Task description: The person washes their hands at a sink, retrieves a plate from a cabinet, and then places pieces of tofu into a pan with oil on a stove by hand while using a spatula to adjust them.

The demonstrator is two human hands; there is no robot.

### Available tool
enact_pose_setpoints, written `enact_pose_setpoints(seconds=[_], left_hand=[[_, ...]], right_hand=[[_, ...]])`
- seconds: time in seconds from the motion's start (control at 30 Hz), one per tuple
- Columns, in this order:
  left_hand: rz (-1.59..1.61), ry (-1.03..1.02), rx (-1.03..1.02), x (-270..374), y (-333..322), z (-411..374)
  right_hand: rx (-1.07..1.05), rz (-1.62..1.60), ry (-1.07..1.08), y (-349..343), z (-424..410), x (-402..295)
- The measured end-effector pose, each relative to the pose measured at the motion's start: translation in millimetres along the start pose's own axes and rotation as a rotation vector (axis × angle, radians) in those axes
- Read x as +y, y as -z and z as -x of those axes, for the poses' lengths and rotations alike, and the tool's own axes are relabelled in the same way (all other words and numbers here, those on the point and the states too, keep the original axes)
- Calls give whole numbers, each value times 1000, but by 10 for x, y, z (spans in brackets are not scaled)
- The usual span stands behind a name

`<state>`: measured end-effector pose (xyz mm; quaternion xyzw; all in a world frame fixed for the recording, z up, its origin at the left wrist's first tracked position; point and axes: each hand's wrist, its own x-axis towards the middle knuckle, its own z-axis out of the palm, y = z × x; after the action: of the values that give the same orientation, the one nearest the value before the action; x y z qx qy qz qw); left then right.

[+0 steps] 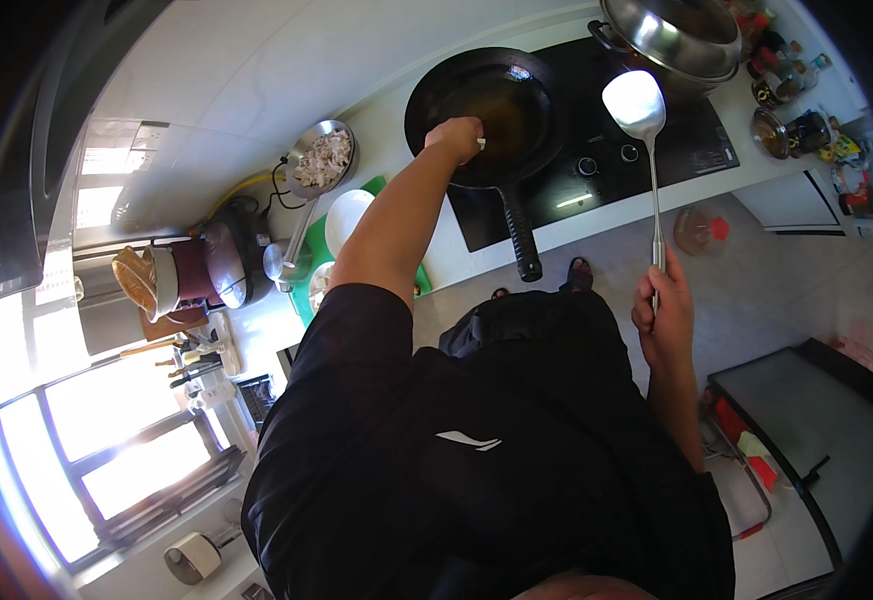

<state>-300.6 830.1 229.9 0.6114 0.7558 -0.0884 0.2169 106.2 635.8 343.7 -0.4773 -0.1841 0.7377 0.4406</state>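
Observation:
My left hand [456,139] reaches over the left half of a black wok [436,84]. Its fingers pinch a small whitish piece [481,143] above the pan; what it is cannot be made out. Yellowish oil [515,124] lies in the bottom of the wok, whose black ribbed handle [520,236] points back toward me. My right hand [665,311] grips the handle of a stainless-steel wok spatula [635,103]. The spatula's blade is raised, to the right of the wok.
Left of the wok, a metal skimmer [309,191] holds pale food pieces [325,159]. A white plate [346,217] rests on a green cutting board [319,244]. On the black cooktop [699,146] stands a lidded steel pot [673,34]; seasoning bottles [781,79] line the right.

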Motion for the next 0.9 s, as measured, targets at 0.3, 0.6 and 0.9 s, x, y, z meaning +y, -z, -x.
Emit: enact_pose_setpoints(seconds=[0.3,0.6,0.9], left_hand=[[-19,2,-26,-63,-3,-73],[-28,-7,-33,-55,28,-105],[-31,-18,-31,-23,71,-110]], right_hand=[[6,0,7,-11,-6,-5],[22,-19,12,-6,2,21],[28,-14,15,-11,-8,17]])
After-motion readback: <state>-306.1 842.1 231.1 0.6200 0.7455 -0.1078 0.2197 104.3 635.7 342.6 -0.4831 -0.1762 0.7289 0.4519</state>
